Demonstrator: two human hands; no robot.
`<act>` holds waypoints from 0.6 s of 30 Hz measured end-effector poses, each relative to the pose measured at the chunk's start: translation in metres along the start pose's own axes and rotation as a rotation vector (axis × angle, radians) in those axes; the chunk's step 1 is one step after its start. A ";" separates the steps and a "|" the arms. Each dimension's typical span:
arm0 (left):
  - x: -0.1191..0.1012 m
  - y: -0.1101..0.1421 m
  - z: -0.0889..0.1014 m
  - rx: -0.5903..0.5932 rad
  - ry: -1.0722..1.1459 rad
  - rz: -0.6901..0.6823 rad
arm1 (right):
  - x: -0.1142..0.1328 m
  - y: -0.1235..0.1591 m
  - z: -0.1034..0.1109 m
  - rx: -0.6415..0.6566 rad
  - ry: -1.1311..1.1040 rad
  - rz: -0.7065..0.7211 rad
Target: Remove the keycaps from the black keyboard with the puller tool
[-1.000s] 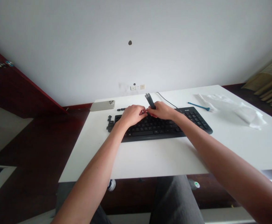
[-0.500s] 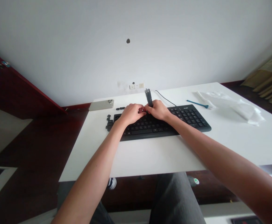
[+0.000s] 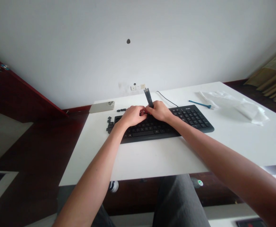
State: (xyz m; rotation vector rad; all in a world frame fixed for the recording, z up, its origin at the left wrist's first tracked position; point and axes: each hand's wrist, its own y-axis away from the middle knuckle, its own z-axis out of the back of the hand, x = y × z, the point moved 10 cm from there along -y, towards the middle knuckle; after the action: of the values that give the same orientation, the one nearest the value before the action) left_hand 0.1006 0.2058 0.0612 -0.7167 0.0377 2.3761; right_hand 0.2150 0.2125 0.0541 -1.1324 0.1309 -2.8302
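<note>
A black keyboard (image 3: 190,121) lies on the white table (image 3: 152,154). Both hands meet over its upper middle rows. My right hand (image 3: 160,111) is closed round a dark grey tool (image 3: 148,96) whose top sticks up above the fingers. My left hand (image 3: 132,115) rests on the keys with fingers curled and pinched beside the tool's lower end; what they hold is hidden. Several loose black keycaps (image 3: 109,124) lie off the keyboard's left end, and a few more keycaps (image 3: 121,110) lie behind it.
A phone (image 3: 102,107) lies face down at the table's back left. A blue-handled tool (image 3: 199,104) and crumpled white plastic wrap (image 3: 237,107) lie at the back right. The keyboard's cable (image 3: 167,100) runs to the rear edge. Dark floor lies to the left.
The hands stay together over the same keys. The grey tool's top has tilted slightly leftward. The view has shifted a little.
</note>
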 end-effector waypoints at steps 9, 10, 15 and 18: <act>0.007 -0.003 0.002 -0.025 0.083 0.006 | -0.005 -0.002 -0.001 -0.058 -0.019 0.024; 0.006 -0.003 0.003 -0.017 0.084 -0.005 | -0.006 -0.002 -0.001 -0.064 -0.016 0.026; 0.005 -0.002 0.007 -0.035 0.047 -0.023 | -0.006 -0.002 0.001 -0.081 0.000 0.013; 0.004 -0.002 0.007 -0.032 0.030 -0.019 | -0.005 -0.001 0.001 -0.084 -0.003 -0.002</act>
State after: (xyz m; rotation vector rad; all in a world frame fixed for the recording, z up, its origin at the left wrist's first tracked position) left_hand 0.0959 0.2111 0.0653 -0.7641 0.0060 2.3523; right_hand 0.2198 0.2138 0.0516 -1.1539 0.2507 -2.8496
